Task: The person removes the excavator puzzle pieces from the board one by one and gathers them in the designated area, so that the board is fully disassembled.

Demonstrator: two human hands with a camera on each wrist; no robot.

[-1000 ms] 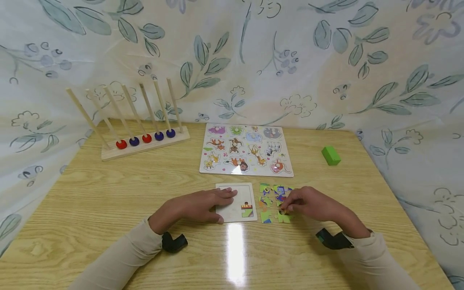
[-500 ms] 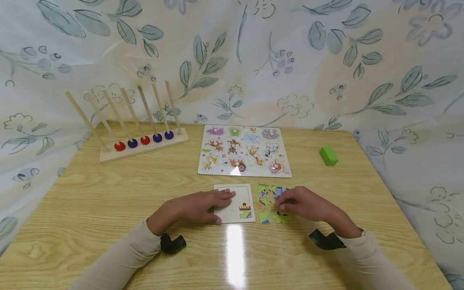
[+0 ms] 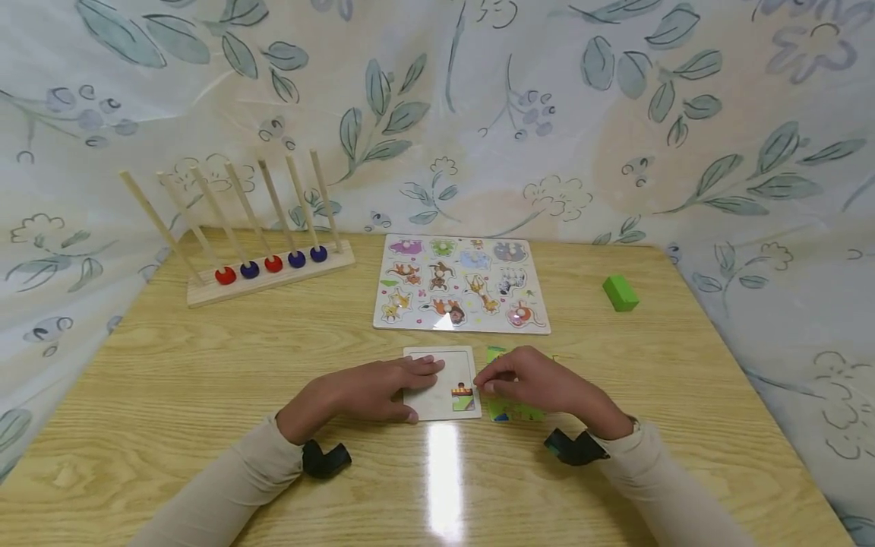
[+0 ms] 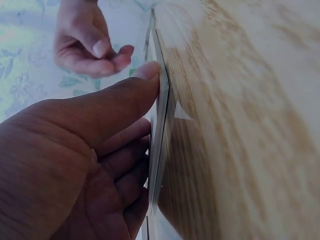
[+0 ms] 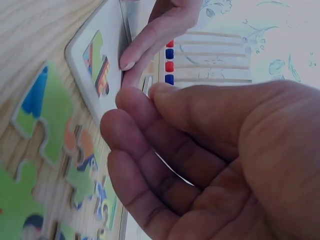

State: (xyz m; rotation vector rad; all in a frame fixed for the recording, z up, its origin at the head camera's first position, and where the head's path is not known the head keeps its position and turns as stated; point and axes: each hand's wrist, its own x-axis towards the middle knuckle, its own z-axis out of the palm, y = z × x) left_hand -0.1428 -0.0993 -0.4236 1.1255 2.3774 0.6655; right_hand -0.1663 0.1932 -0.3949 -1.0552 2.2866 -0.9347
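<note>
In the head view my left hand [image 3: 379, 387] lies with straight fingers over a small pale puzzle tray [image 3: 434, 404]; its thumb [image 4: 142, 72] touches the tray's edge in the left wrist view. A joined patch of green puzzle pieces [image 3: 463, 399] fills the tray's lower right corner. My right hand [image 3: 547, 384] hovers by the tray's right edge, fingers loosely curled and fingertips near that patch. Between its thumb and index finger no piece shows in either wrist view. Several loose puzzle pieces [image 5: 52, 122] lie below it, partly hidden by the hand in the head view.
Behind the tray lies an animal peg puzzle board [image 3: 427, 292]. At back left stands a wooden rack [image 3: 273, 277] with upright rods and red and blue beads. A green block [image 3: 620, 293] sits to the right. Patterned cloth [image 3: 465, 114] hangs behind the wooden table [image 3: 239, 365].
My right hand has moved left from the loose pieces to the tray's right edge, covering more of the pieces. My left hand stays on the tray.
</note>
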